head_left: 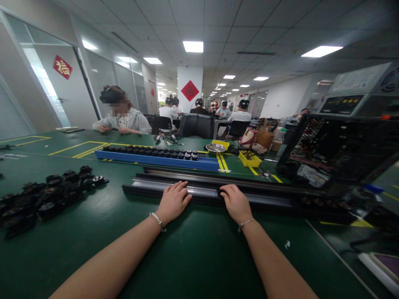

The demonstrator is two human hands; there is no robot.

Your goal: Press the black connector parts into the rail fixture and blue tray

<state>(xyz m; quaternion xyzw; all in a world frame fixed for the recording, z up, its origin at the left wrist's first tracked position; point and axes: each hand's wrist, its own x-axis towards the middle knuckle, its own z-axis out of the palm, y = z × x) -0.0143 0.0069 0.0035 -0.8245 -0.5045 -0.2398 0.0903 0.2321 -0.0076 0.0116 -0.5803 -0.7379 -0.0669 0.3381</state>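
Observation:
A long black channel-like rail with a shiny silvery strip inside lies across the green table. My left hand rests on it, fingers stretched over the strip and its far edge. Further right along the same rail, my right hand has its fingers curled and closed at a small dark part, mostly hidden by the fingertips. A second dark rail lies just behind, parallel to the first. Small black parts sit in the right end of the near rail, where detail is blurred.
A pile of black parts lies at left. Behind the rails are a blue tray of black parts, a metal bowl and a yellow bin. An open computer case stands at right. A person sits across the table.

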